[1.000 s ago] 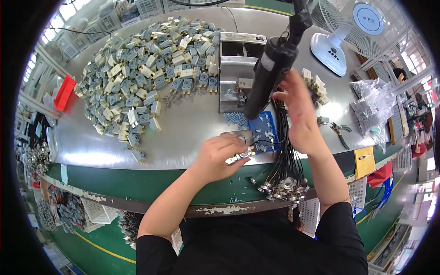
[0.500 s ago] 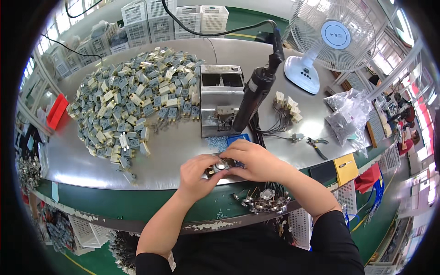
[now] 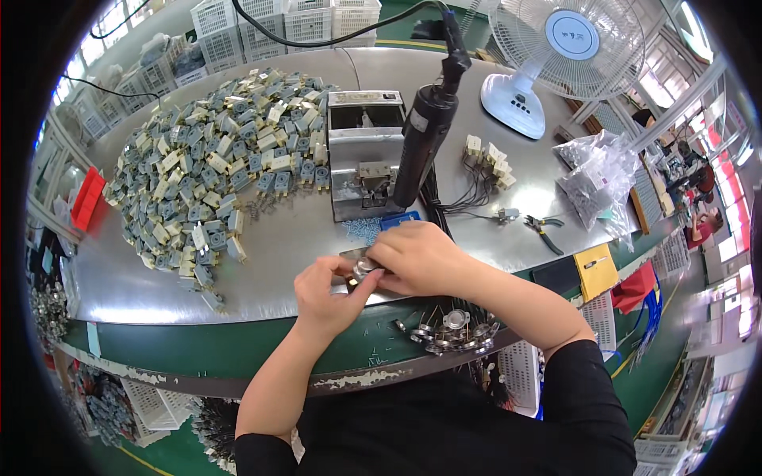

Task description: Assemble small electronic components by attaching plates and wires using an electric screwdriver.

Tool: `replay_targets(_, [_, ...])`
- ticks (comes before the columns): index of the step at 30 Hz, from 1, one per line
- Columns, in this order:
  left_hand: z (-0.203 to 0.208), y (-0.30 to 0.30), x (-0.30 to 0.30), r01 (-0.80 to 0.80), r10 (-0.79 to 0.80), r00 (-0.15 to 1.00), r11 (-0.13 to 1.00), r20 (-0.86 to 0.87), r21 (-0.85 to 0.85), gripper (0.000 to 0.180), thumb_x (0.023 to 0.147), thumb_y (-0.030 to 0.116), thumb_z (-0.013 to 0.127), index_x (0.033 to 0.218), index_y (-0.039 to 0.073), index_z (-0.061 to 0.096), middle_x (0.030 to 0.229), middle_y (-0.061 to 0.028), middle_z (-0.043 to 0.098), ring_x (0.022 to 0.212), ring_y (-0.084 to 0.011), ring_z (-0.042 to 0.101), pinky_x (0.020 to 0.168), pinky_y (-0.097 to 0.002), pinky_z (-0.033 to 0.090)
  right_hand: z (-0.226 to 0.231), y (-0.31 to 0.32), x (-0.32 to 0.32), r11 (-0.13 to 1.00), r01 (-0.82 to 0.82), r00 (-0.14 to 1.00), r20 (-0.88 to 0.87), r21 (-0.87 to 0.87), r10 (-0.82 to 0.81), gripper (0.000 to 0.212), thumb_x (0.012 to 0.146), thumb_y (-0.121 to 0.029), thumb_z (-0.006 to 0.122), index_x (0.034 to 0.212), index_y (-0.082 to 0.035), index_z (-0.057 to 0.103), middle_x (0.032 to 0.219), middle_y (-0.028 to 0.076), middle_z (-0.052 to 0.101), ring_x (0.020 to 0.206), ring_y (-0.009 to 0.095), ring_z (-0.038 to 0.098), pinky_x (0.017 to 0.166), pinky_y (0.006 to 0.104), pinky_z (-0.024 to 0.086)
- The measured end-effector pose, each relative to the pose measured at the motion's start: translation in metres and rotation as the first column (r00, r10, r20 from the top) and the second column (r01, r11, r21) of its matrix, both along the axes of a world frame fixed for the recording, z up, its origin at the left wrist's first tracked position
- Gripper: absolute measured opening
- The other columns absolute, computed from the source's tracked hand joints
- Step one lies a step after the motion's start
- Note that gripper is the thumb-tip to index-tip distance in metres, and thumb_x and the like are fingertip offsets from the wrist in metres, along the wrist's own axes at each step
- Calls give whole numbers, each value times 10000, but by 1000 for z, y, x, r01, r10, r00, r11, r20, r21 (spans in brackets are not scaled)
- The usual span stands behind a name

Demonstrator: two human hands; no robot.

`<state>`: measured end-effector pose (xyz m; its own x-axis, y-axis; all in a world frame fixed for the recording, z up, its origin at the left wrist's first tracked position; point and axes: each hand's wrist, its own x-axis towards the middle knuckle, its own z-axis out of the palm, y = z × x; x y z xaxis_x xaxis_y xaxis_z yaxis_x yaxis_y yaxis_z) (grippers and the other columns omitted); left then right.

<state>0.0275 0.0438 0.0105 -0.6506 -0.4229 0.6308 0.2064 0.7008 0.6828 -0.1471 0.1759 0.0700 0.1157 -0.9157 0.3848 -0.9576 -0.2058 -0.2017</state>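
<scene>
Between both hands, just over the near part of the steel table (image 3: 270, 278), is a small metal part with a round silver cap (image 3: 364, 267). My left hand (image 3: 324, 292) is closed on its left side, thumb and fingers pinching it. Lying over its right side, my right hand (image 3: 417, 258) has its fingers bent onto the cap and hides some of it. Beyond my hands are a blue tray (image 3: 399, 220) and scattered light-blue screws (image 3: 363, 230). A black electric screwdriver (image 3: 425, 147) stands upright beside a metal fixture (image 3: 367, 151).
A big heap of grey and cream plastic blocks (image 3: 218, 170) covers the left. Round metal parts with leads (image 3: 454, 329) lie at the near edge. To the right are pliers (image 3: 544, 233), a plastic bag (image 3: 595, 178), a yellow notebook (image 3: 597, 287) and a fan (image 3: 512, 103).
The whole view has shifted, so the table appears higher and further left. My fingers have changed their position slightly on the metal part, which both hands keep holding.
</scene>
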Motion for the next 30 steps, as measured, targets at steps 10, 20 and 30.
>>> replay_targets(10, [-8,-7,-5,235,-271,953,943,-137,-234,409,859,381,806,967,9,674,889,-127,759,835,-303,763,862,-451,622,42,22,-148,519,696,681,685,-496,-260,356,1086,-227,481,915,25,664,900,129,709,821,207,651,787,330,501])
replay_targets(20, [-9,-4,-11,290,-312,946,936,-91,-198,254,810,245,838,879,55,685,811,-88,739,757,-272,746,795,-412,630,-28,57,-247,356,831,410,37,-427,-912,571,921,-301,738,1403,-23,610,1481,203,539,1376,437,436,1139,465,390])
replay_targets(30, [5,33,-11,659,-635,752,732,176,-174,313,754,213,900,992,114,722,1021,-9,725,781,-207,709,682,-336,562,1,72,-69,759,481,718,299,439,-628,266,917,-241,744,806,-4,699,700,174,642,662,366,622,625,448,487])
